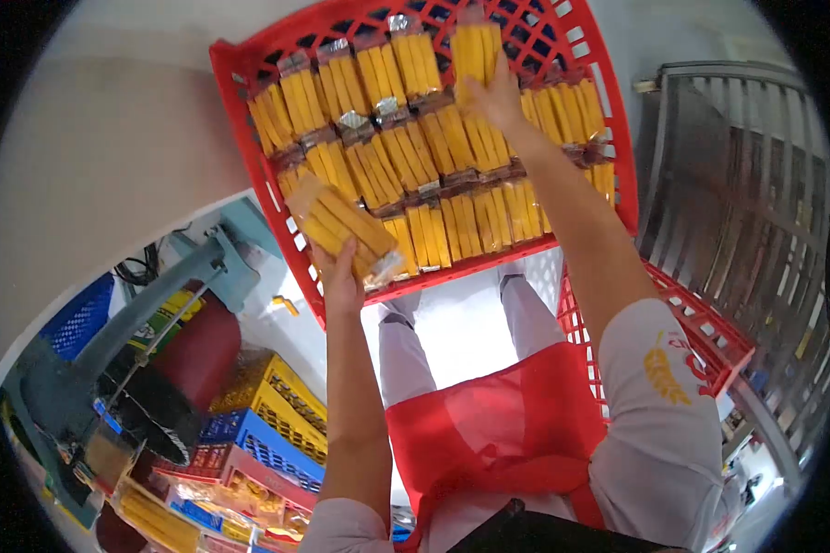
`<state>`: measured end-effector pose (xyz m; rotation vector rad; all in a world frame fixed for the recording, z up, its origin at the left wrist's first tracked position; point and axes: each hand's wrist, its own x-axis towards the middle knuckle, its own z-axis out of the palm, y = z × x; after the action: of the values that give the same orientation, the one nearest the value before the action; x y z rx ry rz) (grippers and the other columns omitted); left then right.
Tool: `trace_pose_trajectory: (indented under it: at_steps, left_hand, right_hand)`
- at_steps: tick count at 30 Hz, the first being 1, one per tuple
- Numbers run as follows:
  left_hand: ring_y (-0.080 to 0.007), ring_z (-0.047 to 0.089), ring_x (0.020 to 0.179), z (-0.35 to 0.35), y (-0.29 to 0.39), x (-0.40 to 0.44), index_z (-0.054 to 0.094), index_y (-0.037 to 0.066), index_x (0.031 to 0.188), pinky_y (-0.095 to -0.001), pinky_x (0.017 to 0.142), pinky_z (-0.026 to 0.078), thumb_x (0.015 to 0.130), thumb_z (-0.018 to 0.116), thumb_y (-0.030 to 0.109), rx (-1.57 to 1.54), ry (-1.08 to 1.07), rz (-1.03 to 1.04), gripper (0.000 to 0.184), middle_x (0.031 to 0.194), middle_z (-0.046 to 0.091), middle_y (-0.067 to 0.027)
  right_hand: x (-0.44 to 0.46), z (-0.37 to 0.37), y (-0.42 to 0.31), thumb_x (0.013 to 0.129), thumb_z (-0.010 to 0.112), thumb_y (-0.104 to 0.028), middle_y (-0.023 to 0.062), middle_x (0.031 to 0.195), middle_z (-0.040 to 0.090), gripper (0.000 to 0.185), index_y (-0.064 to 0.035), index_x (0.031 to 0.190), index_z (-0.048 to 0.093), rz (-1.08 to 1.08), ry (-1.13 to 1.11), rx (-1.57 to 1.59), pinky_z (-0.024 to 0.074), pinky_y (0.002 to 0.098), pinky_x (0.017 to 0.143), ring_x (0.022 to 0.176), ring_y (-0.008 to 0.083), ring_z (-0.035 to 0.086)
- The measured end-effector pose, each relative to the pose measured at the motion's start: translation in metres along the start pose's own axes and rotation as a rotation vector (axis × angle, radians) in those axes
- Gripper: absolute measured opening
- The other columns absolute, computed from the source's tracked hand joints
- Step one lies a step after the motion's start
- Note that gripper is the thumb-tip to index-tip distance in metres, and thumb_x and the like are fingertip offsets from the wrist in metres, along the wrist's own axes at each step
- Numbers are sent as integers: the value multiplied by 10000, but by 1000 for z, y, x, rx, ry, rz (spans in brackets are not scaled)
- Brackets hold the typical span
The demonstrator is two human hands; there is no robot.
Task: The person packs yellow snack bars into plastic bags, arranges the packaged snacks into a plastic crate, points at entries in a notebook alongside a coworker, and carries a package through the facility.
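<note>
My left hand (pixel 343 279) has its fingers round a packet of yellow sticks (pixel 343 226) over the red crate's (pixel 419 280) near-left corner; light, stiff, probably snappable, so grip mid-length. My right hand (pixel 498 103) closes on another packet (pixel 475 55) at the crate's far side; slick film, pinch gently.

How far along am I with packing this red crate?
Well along, it seems. Done: yellow packets stand in rows across most of the crate. In hand: your left hand holds one packet over the near left part; your right hand grips another in the far row. Left: bare lattice shows right of that one, so probably a few more.
</note>
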<state>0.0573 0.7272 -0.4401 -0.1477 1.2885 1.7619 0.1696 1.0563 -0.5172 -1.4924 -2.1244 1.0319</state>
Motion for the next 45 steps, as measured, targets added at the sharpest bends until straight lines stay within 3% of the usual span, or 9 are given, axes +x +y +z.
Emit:
trace_pose_trajectory:
  at_steps: [10, 22, 25, 27, 28, 32, 36, 40, 45]
  left_hand:
    - [-200, 319, 1148, 53, -19, 61, -32, 68, 1332, -288, 932, 311, 734, 604, 2, 306, 187, 185, 876, 1312, 217, -139]
    - [-203, 346, 1125, 120, -36, 105, -50, 37, 1325, -286, 914, 320, 746, 609, 55, 386, 39, 224, 877, 1301, 231, -142]
    - [-197, 348, 1124, 131, -36, 110, -16, 52, 1331, -286, 913, 325, 763, 594, 76, 227, -95, 142, 834, 1306, 230, -128]
    - [-193, 349, 1123, 142, -34, 112, 8, 60, 1335, -285, 913, 328, 773, 588, 91, 129, -218, 67, 808, 1307, 231, -122]
    - [-206, 330, 1147, 150, -32, 113, 39, 64, 1336, -295, 935, 300, 790, 571, 149, 193, -291, -4, 767, 1310, 234, -134]
    - [-245, 248, 1222, 158, -32, 120, 120, 55, 1331, -322, 989, 210, 825, 508, 313, 875, -281, 51, 688, 1318, 238, -183]
    - [-275, 236, 1232, 128, -31, 100, 253, 26, 1292, -331, 995, 191, 831, 493, 327, 764, -234, 22, 601, 1307, 267, -191]
    - [-277, 299, 1199, 102, -61, 101, 347, 9, 1239, -328, 974, 236, 828, 510, 258, 775, -289, -29, 507, 1268, 334, -187]
    - [-315, 330, 1174, 160, -89, 175, 380, 2, 1207, -341, 956, 279, 808, 529, 205, 1003, -403, 419, 472, 1244, 354, -217]
  right_hand:
    - [65, 30, 50, 753, 546, -394, 290, 1167, 374, 737, -89, 1313, 177, 80, -364, -157, 324, 393, 913, 1094, 408, 371]
    - [20, 43, 14, 792, 486, -424, 278, 1260, 273, 651, -103, 1305, 244, -157, -85, -590, 299, 451, 929, 1146, 401, 316]
    - [-24, 11, -16, 787, 518, -387, 230, 1279, 292, 660, -100, 1311, 238, -163, -211, -168, 299, 403, 942, 1159, 344, 331]
    - [-52, -28, -50, 753, 597, -282, 182, 1280, 317, 695, -103, 1315, 231, 448, -766, 1207, 322, 357, 931, 1159, 266, 352]
    - [-49, -32, -44, 753, 597, -282, 182, 1280, 317, 695, -103, 1315, 231, 444, -765, 1207, 322, 357, 931, 1159, 266, 352]
    - [-7, -56, -10, 671, 661, -132, 91, 1163, 450, 729, -59, 1279, 266, -19, -397, 718, 379, 324, 877, 1034, 202, 462]
    - [84, -47, 54, 682, 639, -86, 101, 1098, 494, 661, -25, 1241, 293, -198, 65, 446, 464, 316, 736, 902, 216, 543]
    - [107, -22, 92, 695, 630, -65, 108, 1093, 500, 664, -37, 1252, 270, -24, 154, -54, 449, 299, 764, 935, 214, 531]
    - [86, 6, 92, 643, 678, -260, 219, 1158, 456, 872, 24, 1282, 157, -74, -203, -27, 387, 353, 861, 1064, 310, 461]
